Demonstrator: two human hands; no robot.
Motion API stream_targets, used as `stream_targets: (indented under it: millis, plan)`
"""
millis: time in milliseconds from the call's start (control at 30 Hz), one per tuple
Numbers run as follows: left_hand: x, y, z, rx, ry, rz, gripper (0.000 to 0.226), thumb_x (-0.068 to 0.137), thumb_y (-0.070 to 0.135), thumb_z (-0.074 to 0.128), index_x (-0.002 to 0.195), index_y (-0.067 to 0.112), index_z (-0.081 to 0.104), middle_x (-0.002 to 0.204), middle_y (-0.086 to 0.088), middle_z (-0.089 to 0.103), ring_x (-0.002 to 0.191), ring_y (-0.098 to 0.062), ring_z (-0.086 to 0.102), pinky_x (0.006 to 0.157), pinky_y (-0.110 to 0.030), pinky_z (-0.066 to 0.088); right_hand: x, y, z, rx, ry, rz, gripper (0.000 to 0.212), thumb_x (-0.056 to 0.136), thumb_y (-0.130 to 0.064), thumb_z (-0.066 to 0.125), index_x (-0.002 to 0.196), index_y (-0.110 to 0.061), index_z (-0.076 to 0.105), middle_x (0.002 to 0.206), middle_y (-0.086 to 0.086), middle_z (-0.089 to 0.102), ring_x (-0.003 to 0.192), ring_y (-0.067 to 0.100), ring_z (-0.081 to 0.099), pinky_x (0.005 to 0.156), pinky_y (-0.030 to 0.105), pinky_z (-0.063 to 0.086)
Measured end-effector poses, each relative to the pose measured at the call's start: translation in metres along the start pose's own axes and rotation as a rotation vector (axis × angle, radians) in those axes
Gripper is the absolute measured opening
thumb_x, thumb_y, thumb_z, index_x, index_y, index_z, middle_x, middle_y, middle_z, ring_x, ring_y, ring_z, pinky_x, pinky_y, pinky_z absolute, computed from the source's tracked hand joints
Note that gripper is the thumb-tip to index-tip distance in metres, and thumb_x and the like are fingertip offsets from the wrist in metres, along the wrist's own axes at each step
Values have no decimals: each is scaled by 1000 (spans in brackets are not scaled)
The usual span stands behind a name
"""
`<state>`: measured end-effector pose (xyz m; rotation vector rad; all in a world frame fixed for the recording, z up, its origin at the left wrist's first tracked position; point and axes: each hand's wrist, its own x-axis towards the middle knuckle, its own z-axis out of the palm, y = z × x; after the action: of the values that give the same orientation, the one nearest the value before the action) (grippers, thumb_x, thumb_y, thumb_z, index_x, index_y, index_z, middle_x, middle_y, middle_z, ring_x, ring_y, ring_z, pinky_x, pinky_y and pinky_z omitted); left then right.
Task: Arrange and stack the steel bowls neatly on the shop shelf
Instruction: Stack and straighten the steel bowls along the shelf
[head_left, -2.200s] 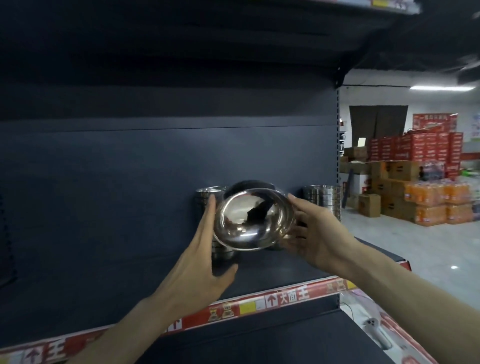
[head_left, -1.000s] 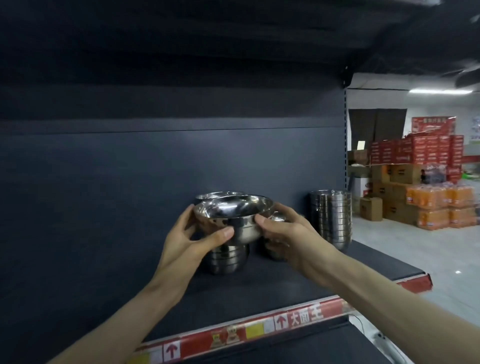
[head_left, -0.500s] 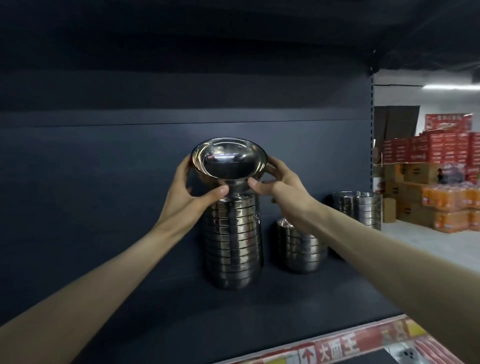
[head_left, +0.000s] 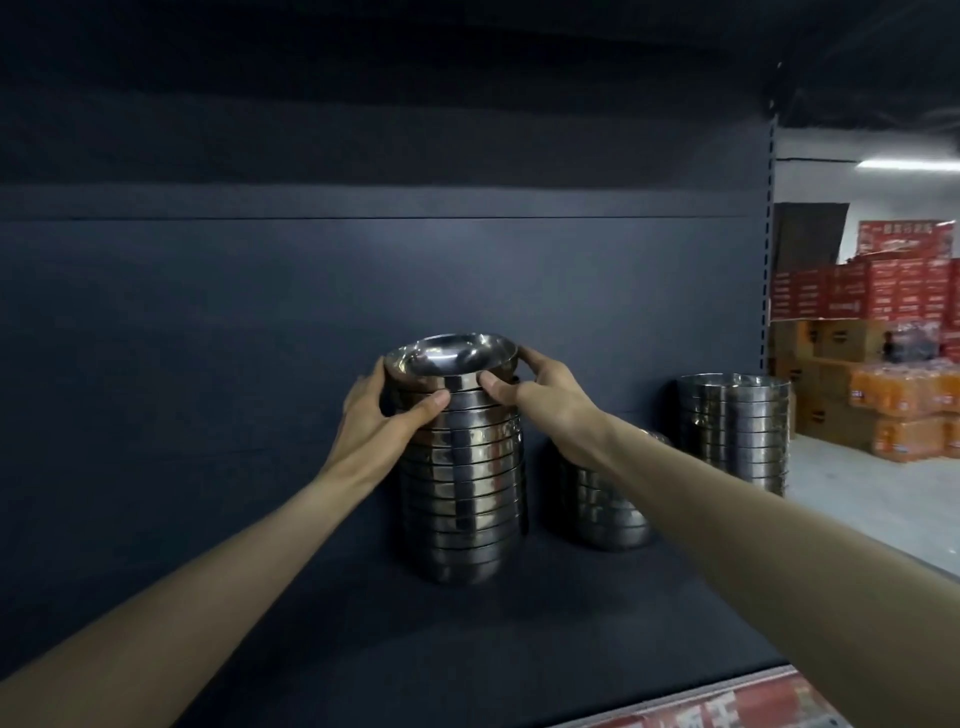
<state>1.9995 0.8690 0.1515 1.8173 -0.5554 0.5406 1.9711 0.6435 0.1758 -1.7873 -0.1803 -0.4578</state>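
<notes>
Head view, left hand (head_left: 376, 418), right hand (head_left: 545, 397), fingers curled round top bowl (head_left: 452, 354); seated on stack (head_left: 462, 493)

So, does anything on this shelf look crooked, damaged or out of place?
Only the top bowl of the tall stack: it seems to sit slightly off toward the left, not flush, with the left hand and right hand gripping it. Nothing looks dented or spilled.

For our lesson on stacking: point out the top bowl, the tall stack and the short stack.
top bowl (head_left: 451, 354), head view, shiny inside.
tall stack (head_left: 462, 499), head view, middle of its side.
short stack (head_left: 597, 522), head view, its lower side.
</notes>
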Motion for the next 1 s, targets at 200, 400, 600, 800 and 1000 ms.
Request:
stream_targets:
  millis: [200, 400, 600, 800, 1000]
  plan:
    - [-5, -2, 11, -62, -27, -83, 88, 65, 90, 73, 140, 45, 58, 151, 11, 58, 140, -14, 52, 120, -45, 41, -1, 12, 3, 70, 22, 0, 92, 50, -74, 83, 127, -25, 74, 122, -9, 78, 116, 14, 73, 113, 40, 52]
    - [-19, 13, 15, -41, -1, -89, 61, 78, 78, 72, 128, 46, 63, 137, 13, 66, 128, -11, 62, 111, -40, 48, -17, 7, 8, 74, -13, 29, 89, 65, -74, 79, 138, -26, 62, 135, -4, 71, 123, 19, 69, 115, 43, 50]
    - [-84, 22, 35, 42, 180, -52, 80, 93, 31, 81, 160, 32, 37, 145, 15, 37, 132, -4, 48, 114, -31, 40, -58, 14, -8, 77, 17, 64, 74, 104, -48, 63, 166, -18, 33, 163, -1, 46, 149, 17, 45, 120, 30, 33]
    - [-163, 4, 68, -36, 66, -67, 61, 91, 16, 79, 138, 47, 54, 132, 25, 51, 117, 4, 59, 90, -12, 49, -119, 64, -50, -25, 216, -21, 27, 104, -33, 67, 130, -27, 71, 115, -7, 75, 112, 13, 69, 105, 33, 53]
    - [-172, 15, 124, -94, -229, -288, 62, 91, 20, 76, 144, 41, 52, 145, 18, 55, 125, 3, 57, 97, -20, 48, -139, 108, -92, -103, 439, -20, 20, 102, -17, 66, 122, -21, 67, 115, -3, 72, 99, 2, 66, 88, 18, 51]
